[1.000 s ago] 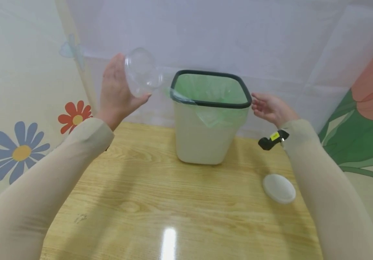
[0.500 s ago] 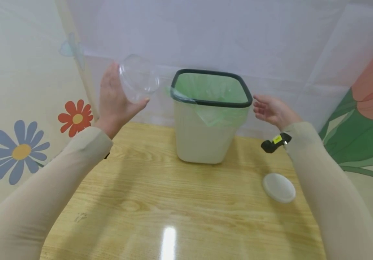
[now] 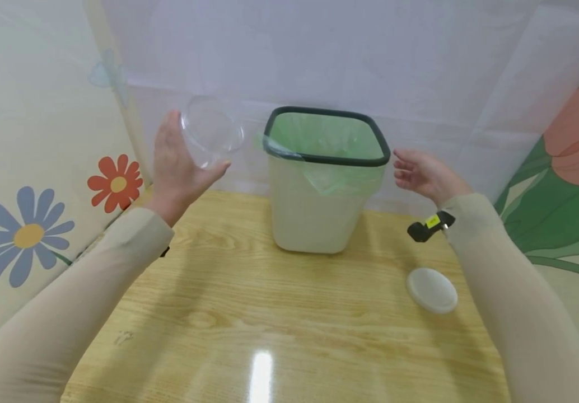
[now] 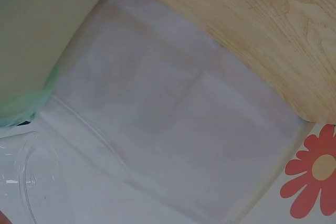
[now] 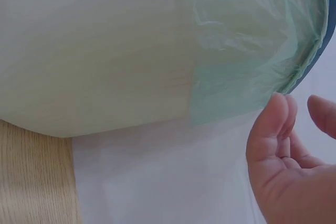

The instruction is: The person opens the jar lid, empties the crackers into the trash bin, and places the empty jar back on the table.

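My left hand [image 3: 174, 168] grips a clear round plastic container [image 3: 211, 130] between thumb and fingers, tilted and held up to the left of a waste bin [image 3: 314, 210]. Only part of the container [image 4: 31, 184] shows at the lower left of the left wrist view. The cream bin has a dark rim [image 3: 347, 162] and a green bag lining whose edge folds over the outside. Just right of the rim is my right hand [image 3: 426, 174], its fingers loosely bent and holding nothing. In the right wrist view its fingertips [image 5: 278, 103] come close to the bag-covered rim.
A round white lid-like disc [image 3: 432, 290] lies on the wooden table [image 3: 249, 313], near the right forearm. Behind the bin hangs a pale cloth [image 3: 289, 50]. Flower-patterned panels [image 3: 32, 235] stand at both sides.
My left hand has lowered a little and shifted slightly left with the container. The right hand has drifted slightly down and right, a little away from the bin's rim.
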`<action>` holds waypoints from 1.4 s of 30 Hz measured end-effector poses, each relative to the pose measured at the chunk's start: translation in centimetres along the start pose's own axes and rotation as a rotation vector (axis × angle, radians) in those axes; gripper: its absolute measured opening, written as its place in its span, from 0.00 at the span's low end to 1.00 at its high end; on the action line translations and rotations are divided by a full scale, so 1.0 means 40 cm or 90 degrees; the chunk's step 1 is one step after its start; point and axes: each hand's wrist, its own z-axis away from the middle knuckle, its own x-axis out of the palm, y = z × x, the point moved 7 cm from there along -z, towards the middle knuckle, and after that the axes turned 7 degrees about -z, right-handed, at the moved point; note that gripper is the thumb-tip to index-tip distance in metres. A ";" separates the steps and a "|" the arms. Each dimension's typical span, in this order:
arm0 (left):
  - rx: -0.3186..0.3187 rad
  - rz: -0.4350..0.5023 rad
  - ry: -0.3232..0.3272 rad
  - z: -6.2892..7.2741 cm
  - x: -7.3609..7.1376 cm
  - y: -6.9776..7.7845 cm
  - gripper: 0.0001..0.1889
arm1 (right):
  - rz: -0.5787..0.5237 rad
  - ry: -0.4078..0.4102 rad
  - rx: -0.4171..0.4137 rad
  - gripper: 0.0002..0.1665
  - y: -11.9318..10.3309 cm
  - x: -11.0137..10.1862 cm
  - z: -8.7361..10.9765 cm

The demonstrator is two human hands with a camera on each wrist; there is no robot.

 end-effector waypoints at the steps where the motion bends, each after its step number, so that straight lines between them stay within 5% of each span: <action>1: -0.006 0.003 -0.001 0.003 0.000 -0.002 0.54 | 0.004 -0.001 -0.002 0.07 0.001 0.000 0.001; 11: -0.064 0.007 -0.032 0.031 0.002 -0.017 0.55 | 0.027 -0.001 -0.015 0.09 0.006 -0.001 0.014; 42: -0.101 0.064 -0.065 0.134 0.024 -0.028 0.57 | 0.114 -0.002 -0.046 0.12 0.025 -0.039 0.061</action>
